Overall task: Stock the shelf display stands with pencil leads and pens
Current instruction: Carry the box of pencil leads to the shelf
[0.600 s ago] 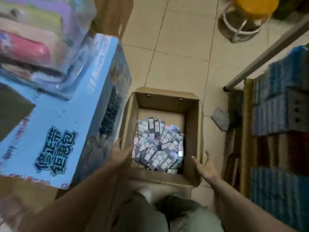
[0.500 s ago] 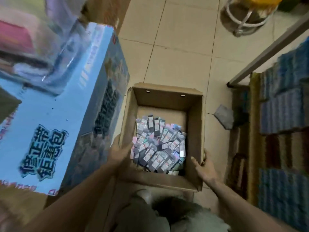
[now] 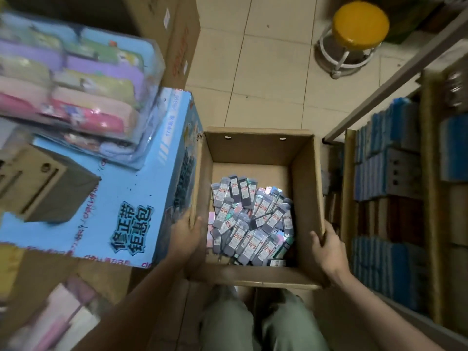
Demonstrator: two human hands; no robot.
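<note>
Grey pencil lead packs [image 3: 249, 219] heaped loose inside open carton [image 3: 305, 178].

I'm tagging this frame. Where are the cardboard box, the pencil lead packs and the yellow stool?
cardboard box [image 3: 255, 148]: head view, far inner wall.
pencil lead packs [image 3: 253, 224]: head view, middle of pile.
yellow stool [image 3: 361, 24]: head view, seat top.

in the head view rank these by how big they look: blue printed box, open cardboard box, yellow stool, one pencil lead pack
1. blue printed box and open cardboard box: look alike; the blue one sits nearer the camera, so unsure.
2. yellow stool.
3. pencil lead pack.
</note>
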